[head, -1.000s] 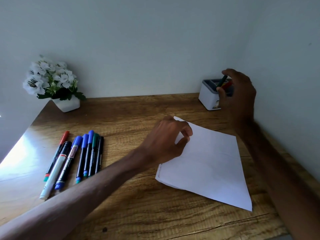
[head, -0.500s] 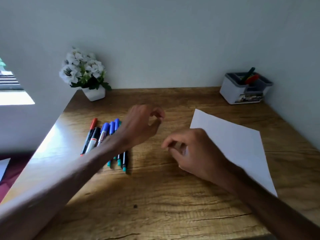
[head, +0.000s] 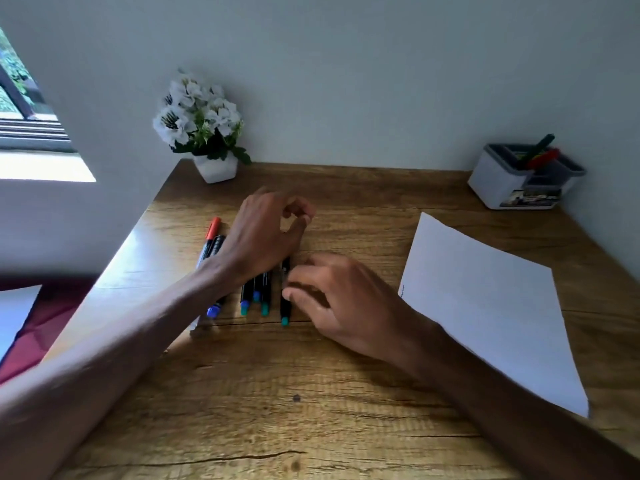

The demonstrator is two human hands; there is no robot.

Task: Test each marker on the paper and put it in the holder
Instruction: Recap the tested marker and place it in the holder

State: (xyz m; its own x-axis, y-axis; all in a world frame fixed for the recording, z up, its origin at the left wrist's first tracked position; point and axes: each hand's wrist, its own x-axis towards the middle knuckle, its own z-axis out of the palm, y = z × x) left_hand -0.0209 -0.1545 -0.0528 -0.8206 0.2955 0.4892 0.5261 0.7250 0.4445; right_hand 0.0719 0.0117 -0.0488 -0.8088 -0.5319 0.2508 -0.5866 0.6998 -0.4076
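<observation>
Several markers lie side by side on the wooden desk, left of centre. My left hand hovers above their upper ends, fingers loosely curled, holding nothing. My right hand rests beside the rightmost black marker, and its fingertips touch the barrel, which still lies flat. A white sheet of paper lies to the right. The grey-and-white holder stands in the back right corner with a dark green marker and a red marker inside it.
A white pot of white flowers stands at the back left against the wall. Walls close the desk at the back and right. A window shows at far left. Another sheet lies below the desk's left edge.
My right hand left the holder, where it dropped a marker, and came down to the rightmost black marker. My left hand left the paper and moved over the row.
</observation>
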